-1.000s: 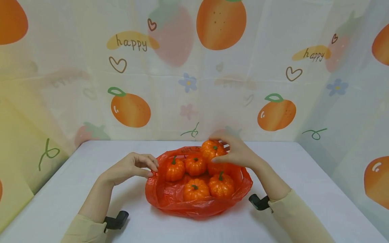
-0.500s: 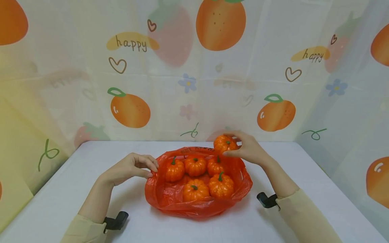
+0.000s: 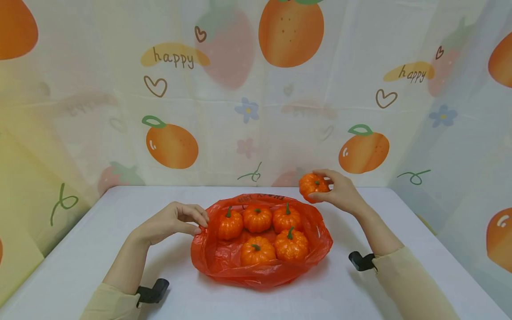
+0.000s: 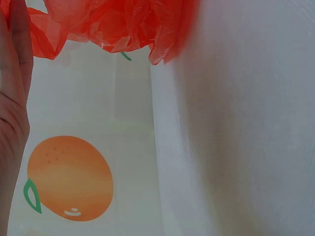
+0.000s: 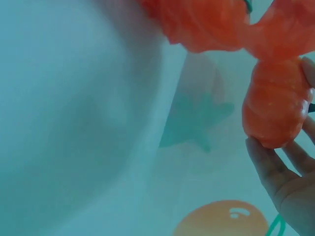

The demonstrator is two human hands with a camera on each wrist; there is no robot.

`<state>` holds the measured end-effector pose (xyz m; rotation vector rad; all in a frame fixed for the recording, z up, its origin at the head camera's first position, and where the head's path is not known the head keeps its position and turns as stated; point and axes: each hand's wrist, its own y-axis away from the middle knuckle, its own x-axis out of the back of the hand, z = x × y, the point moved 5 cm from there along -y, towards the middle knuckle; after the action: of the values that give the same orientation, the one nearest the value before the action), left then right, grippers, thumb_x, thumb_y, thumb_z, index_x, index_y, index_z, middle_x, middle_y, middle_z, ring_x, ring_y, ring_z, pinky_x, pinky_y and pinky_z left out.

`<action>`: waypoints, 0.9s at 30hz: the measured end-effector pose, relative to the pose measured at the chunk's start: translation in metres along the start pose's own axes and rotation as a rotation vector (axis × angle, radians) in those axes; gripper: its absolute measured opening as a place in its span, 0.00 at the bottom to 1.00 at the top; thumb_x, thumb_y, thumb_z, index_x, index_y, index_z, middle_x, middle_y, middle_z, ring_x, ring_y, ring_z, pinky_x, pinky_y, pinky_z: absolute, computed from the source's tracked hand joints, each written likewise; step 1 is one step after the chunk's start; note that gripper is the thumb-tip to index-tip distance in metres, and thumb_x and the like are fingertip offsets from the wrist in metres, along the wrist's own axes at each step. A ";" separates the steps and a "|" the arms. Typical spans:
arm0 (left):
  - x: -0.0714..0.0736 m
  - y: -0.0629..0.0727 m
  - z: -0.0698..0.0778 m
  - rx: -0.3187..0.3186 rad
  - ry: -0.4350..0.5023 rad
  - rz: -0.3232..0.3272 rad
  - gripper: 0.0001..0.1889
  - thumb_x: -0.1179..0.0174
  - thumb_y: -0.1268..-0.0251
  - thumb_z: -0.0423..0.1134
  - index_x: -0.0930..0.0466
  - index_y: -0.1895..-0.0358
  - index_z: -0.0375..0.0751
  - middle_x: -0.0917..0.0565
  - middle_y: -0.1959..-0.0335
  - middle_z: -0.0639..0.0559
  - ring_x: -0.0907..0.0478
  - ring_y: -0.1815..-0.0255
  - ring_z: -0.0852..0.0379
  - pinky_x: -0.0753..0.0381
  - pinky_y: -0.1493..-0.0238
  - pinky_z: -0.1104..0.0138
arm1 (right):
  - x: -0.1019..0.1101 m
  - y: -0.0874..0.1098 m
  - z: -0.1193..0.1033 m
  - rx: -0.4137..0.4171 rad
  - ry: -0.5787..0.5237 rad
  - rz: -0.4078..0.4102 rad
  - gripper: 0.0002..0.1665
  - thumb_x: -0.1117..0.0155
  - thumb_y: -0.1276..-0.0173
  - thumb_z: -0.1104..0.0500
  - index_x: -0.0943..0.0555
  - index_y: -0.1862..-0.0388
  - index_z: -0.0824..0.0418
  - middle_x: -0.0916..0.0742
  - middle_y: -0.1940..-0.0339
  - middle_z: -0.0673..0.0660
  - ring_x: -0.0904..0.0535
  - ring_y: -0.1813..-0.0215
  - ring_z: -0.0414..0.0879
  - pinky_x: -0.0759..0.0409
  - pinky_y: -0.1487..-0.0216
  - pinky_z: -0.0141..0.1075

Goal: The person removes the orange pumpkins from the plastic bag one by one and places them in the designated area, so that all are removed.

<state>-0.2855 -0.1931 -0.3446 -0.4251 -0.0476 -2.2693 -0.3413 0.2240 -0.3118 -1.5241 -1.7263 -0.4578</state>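
A small orange pumpkin (image 3: 310,186) (image 5: 275,105) with a green stem is held by my right hand (image 3: 344,193) (image 5: 295,191), thumb and fingers on opposite sides. It hangs beyond the back right of a red plastic bag (image 3: 260,278) (image 4: 128,24). The bag lies wide open on the table, its rim folded outward. Inside sit several more pumpkins, including a back-left one (image 3: 230,224), a back-right one (image 3: 286,218) and a front one (image 3: 258,251). My left hand (image 3: 172,220) pinches the bag's left rim between thumb and fingers.
The bag stands mid-table on a white tabletop (image 3: 100,249). A fruit-printed curtain (image 3: 224,146) rises right behind the far edge and along both sides. Black wrist cameras (image 3: 154,291) sit at both cuffs.
My right hand has carried the pumpkin up and rightward out of the bag, uncovering the back-right pumpkin inside. The left hand and the bag have stayed put.
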 end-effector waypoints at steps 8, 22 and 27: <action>0.000 0.000 0.000 -0.005 0.006 -0.004 0.08 0.38 0.39 0.28 0.15 0.58 0.31 0.16 0.55 0.59 0.21 0.48 0.61 0.19 0.48 0.66 | 0.007 0.003 0.022 -0.053 0.016 0.044 0.40 0.27 0.39 0.47 0.30 0.30 0.56 0.22 0.34 0.61 0.26 0.38 0.61 0.16 0.48 0.49; 0.000 0.000 -0.001 -0.001 -0.001 -0.003 0.08 0.38 0.38 0.29 0.15 0.58 0.31 0.16 0.55 0.58 0.21 0.48 0.60 0.18 0.49 0.66 | 0.006 0.007 0.057 -0.155 0.052 0.091 0.44 0.30 0.38 0.47 0.33 0.28 0.64 0.26 0.31 0.68 0.30 0.35 0.63 0.24 0.35 0.59; 0.000 0.000 -0.001 0.000 -0.001 -0.003 0.08 0.37 0.38 0.29 0.15 0.58 0.31 0.16 0.55 0.58 0.22 0.48 0.61 0.18 0.49 0.66 | 0.002 0.006 0.065 -0.180 0.055 0.083 0.44 0.31 0.37 0.47 0.34 0.28 0.64 0.27 0.30 0.68 0.32 0.32 0.64 0.27 0.33 0.60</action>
<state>-0.2857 -0.1927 -0.3452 -0.4265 -0.0482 -2.2718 -0.3554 0.2725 -0.3535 -1.6870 -1.6077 -0.6201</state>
